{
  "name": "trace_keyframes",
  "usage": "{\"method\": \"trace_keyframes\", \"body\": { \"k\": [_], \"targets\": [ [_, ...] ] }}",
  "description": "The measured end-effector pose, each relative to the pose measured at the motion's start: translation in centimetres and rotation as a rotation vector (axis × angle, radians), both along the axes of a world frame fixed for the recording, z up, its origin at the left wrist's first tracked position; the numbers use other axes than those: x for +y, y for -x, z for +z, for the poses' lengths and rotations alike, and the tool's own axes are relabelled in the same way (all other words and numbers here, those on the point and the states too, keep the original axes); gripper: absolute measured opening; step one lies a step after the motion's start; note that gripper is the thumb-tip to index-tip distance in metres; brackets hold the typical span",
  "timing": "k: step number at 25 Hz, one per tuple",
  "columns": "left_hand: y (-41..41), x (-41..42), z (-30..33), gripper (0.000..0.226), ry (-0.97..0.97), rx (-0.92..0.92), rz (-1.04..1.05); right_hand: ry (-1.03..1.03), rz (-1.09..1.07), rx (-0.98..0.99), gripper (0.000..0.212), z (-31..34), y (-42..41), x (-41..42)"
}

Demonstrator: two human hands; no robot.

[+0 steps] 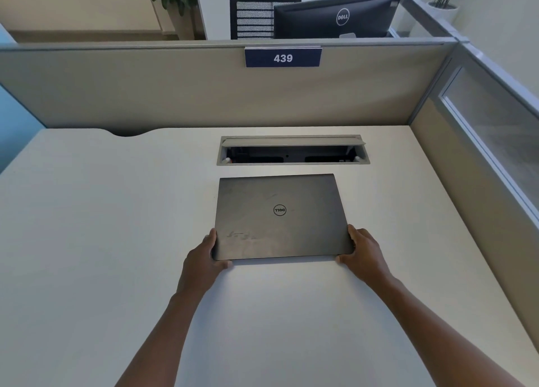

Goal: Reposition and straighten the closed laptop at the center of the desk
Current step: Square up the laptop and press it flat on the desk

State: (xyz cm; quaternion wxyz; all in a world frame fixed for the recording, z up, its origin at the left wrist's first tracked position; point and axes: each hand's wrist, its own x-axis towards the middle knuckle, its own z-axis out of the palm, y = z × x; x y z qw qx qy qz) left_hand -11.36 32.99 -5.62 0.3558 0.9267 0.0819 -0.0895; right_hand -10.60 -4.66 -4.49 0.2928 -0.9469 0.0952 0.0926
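Squarely closed, a dark laptop (281,216) lies flat near the middle of a pale table (102,211), just in front of an open cable tray (293,151); the left hand (204,259) clasps its near left corner, the right hand (363,251) its near right corner, thumbs along the front edge; behind, a grey partition (145,86) carries a blue sign (283,57) reading 439; beyond stands a monitor (339,14).

- "439" is printed in white on a blue sign (283,57) clipped to the top edge of the partition (175,89).
- A "DELL" ring logo is seen upside down on the lid of the closed laptop (281,217).
- "DELL" is read on the monitor (338,16) back.
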Motion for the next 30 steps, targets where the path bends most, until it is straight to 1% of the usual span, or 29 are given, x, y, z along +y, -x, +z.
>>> {"method": "trace_keyframes", "body": {
  "k": [2, 4, 8, 12, 17, 26, 28, 30],
  "targets": [
    [-0.2, 0.3, -0.3, 0.097, -0.022, -0.004, -0.007, -0.024, -0.03, -0.02, 0.04, 0.1, 0.1, 0.3],
    [-0.3, 0.6, -0.6, 0.097, -0.026, -0.008, -0.013, -0.037, -0.044, -0.034, 0.04, 0.0, 0.3, 0.4],
    [-0.7, 0.9, -0.8, 0.098, -0.027, -0.005, 0.001, -0.036, -0.065, -0.058, 0.031, 0.1, 1.0, 0.7],
    [-1.2, 1.2, -0.8, 0.097, -0.034, -0.001, -0.006, -0.044, -0.081, -0.075, 0.031, 0.2, 1.6, 1.3],
    [-0.9, 0.7, -0.9, 0.096, -0.009, -0.007, 0.043, -0.044, -0.085, -0.077, 0.024, 0.4, 1.8, 1.2],
    [-0.5, 0.3, -0.7, 0.094, 0.006, -0.015, 0.045, -0.048, -0.068, -0.077, 0.025, 0.7, 1.7, 1.3],
    [-0.3, 0.3, -0.4, 0.091, 0.011, -0.012, 0.032, -0.041, -0.055, -0.054, 0.022, 0.7, 1.6, 1.2],
    [0.1, 0.0, 0.1, 0.075, -0.019, -0.046, 0.044, -0.041, -0.037, -0.013, 0.017, 0.8, 1.5, 1.1]
  ]
}}
